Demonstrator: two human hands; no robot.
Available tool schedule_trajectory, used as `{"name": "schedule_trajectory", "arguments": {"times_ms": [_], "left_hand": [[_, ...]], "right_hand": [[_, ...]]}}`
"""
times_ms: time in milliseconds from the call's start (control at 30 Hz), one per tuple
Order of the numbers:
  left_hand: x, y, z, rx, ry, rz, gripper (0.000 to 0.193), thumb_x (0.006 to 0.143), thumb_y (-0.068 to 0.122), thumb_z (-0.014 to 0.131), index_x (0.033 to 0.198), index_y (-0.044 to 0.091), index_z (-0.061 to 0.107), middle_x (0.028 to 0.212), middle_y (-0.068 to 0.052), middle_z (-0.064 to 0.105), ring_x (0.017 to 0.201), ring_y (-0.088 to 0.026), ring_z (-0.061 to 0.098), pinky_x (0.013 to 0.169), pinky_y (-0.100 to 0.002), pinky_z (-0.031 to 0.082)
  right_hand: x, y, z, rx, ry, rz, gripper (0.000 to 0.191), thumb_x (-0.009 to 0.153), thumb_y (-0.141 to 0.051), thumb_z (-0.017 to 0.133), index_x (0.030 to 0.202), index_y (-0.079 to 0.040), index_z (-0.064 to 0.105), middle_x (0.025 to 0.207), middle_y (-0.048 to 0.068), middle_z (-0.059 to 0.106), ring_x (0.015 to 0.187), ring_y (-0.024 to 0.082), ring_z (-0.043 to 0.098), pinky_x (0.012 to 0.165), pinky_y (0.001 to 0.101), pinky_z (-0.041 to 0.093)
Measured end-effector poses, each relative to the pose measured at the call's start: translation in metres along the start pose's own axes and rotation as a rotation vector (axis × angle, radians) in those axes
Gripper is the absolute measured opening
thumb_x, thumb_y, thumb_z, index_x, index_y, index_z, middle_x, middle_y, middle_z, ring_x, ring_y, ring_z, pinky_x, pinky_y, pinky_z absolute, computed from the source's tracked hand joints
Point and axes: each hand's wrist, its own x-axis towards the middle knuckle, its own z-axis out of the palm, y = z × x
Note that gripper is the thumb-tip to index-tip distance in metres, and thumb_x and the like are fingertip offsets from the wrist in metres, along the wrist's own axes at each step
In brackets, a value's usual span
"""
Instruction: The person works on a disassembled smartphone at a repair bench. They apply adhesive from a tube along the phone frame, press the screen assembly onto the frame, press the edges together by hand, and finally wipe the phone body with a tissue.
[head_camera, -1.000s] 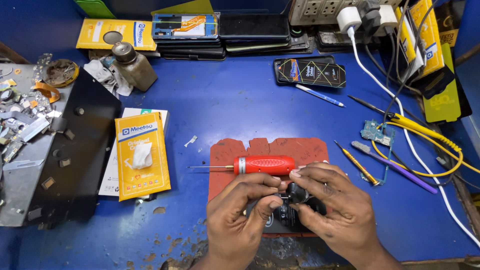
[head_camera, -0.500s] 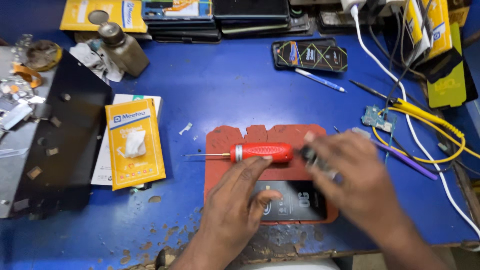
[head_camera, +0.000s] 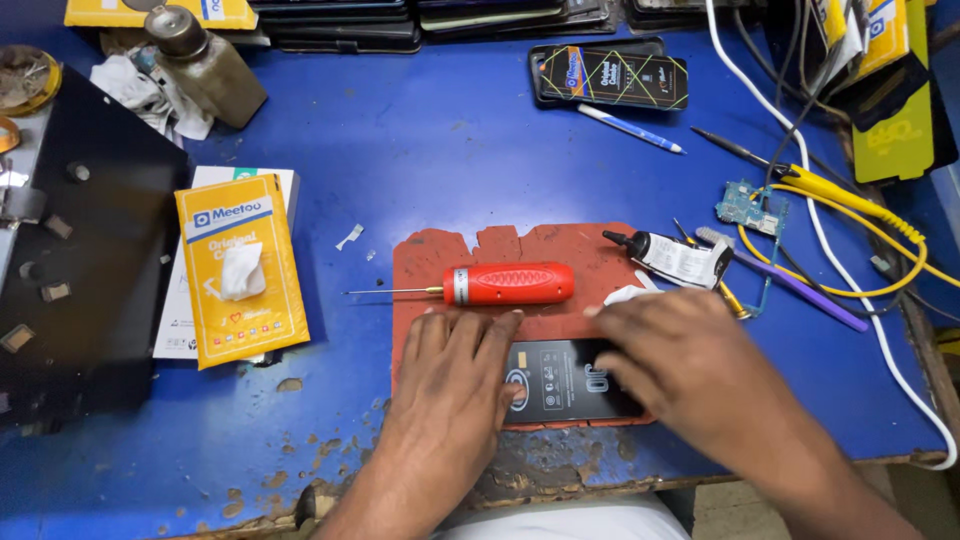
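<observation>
Left hand (head_camera: 452, 385) is laid flat, fingers (head_camera: 470, 335) released, on the red mat (head_camera: 480, 250); a red-handled screwdriver (head_camera: 508, 284) lies just beyond its fingertips. The dark phone (head_camera: 560, 380) is pressed between both hands, partly covered by the right hand (head_camera: 690, 365), fingers extended, grasping nothing.

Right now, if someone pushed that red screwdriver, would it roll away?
Probably a little. The red screwdriver has a round, ribbed handle and lies on its side, so it could roll. The red mat under it looks rubbery and may slow it. It looks stiff, not floppy.
</observation>
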Motion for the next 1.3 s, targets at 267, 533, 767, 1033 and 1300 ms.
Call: {"name": "schedule_trajectory", "arguments": {"times_ms": [267, 533, 767, 1033, 1300], "left_hand": [[0.008, 0.002, -0.008, -0.059, -0.072, -0.020, 0.065, 0.074, 0.013, 0.078, 0.131, -0.002, 0.052, 0.107, -0.018, 0.055, 0.101, -0.039, 0.051, 0.090, -0.051, 0.036], [-0.016, 0.008, -0.005, -0.379, -0.128, -0.277, 0.035, 0.081, 0.009, 0.081, 0.113, 0.005, 0.066, 0.106, -0.014, 0.057, 0.088, -0.034, 0.065, 0.073, -0.043, 0.049], [-0.012, 0.000, -0.013, -0.688, 0.075, -0.355, 0.021, 0.083, -0.002, 0.078, 0.102, 0.004, 0.072, 0.089, -0.007, 0.078, 0.082, -0.018, 0.075, 0.073, -0.030, 0.060], [0.055, -0.038, -0.091, -0.920, 0.148, 0.165, 0.028, 0.085, -0.007, 0.079, 0.112, 0.000, 0.073, 0.112, -0.009, 0.079, 0.103, -0.013, 0.075, 0.091, -0.028, 0.062], [0.068, -0.062, -0.051, -0.910, 0.214, -0.103, 0.020, 0.089, 0.003, 0.077, 0.109, -0.001, 0.074, 0.091, -0.001, 0.074, 0.083, -0.005, 0.065, 0.076, -0.022, 0.056]], "right_hand": [[0.002, -0.004, 0.000, 0.182, -0.223, 0.145, 0.055, 0.074, -0.024, 0.083, 0.125, -0.009, 0.068, 0.115, 0.010, 0.067, 0.109, 0.028, 0.061, 0.092, 0.0407, 0.047], [0.002, -0.010, -0.010, 0.403, -0.455, 0.466, 0.035, 0.082, -0.026, 0.082, 0.112, -0.014, 0.073, 0.081, 0.007, 0.078, 0.071, 0.020, 0.076, 0.063, 0.0339, 0.057], [0.009, -0.023, -0.029, 0.596, -0.091, 0.220, 0.027, 0.078, -0.009, 0.077, 0.106, -0.010, 0.079, 0.084, 0.005, 0.084, 0.073, 0.014, 0.079, 0.061, 0.0292, 0.062], [0.048, -0.023, -0.069, 0.463, 0.344, -0.118, 0.026, 0.084, -0.003, 0.079, 0.109, -0.004, 0.075, 0.101, 0.007, 0.082, 0.085, 0.010, 0.081, 0.076, 0.0228, 0.066], [0.074, -0.010, -0.020, 0.994, 0.110, 0.266, 0.023, 0.089, -0.002, 0.073, 0.112, 0.002, 0.073, 0.096, 0.010, 0.081, 0.085, 0.012, 0.074, 0.072, 0.0258, 0.062]]}}
